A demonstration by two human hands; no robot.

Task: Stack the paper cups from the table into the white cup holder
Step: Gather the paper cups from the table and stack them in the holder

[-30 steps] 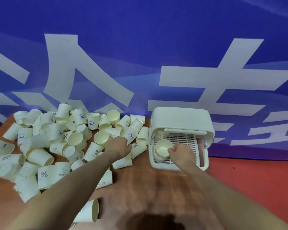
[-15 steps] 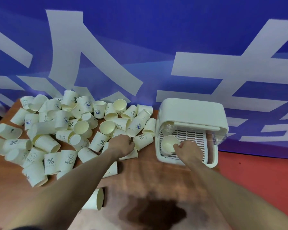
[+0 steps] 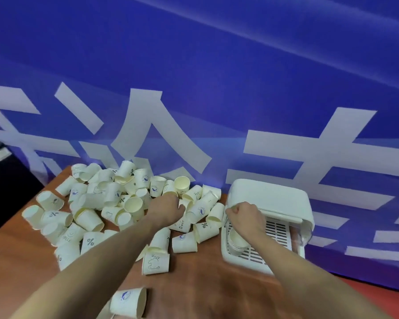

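Several paper cups (image 3: 134, 204) lie jumbled on the left half of the wooden table (image 3: 207, 279). My left hand (image 3: 166, 207) reaches into the right side of that pile, fingers curled down around a paper cup that it mostly hides. The white cup holder (image 3: 271, 199) stands at the right with its lid raised over a slotted tray. A short stack of cups (image 3: 236, 241) stands in the tray's left front corner. My right hand (image 3: 244, 217) hovers just above and behind that stack, at the lid's left front corner, its fingers curled, with nothing visible in it.
A lone cup (image 3: 129, 301) lies on its side near the table's front edge, and another (image 3: 156, 263) stands upside down between my forearms. A blue banner (image 3: 194, 88) with white characters rises right behind the table. A dark object (image 3: 0, 180) sits off the left edge.
My right hand has lifted off the cup it set on the stack and moved back toward the lid. My left hand stays in the pile. My head has tilted up and left.
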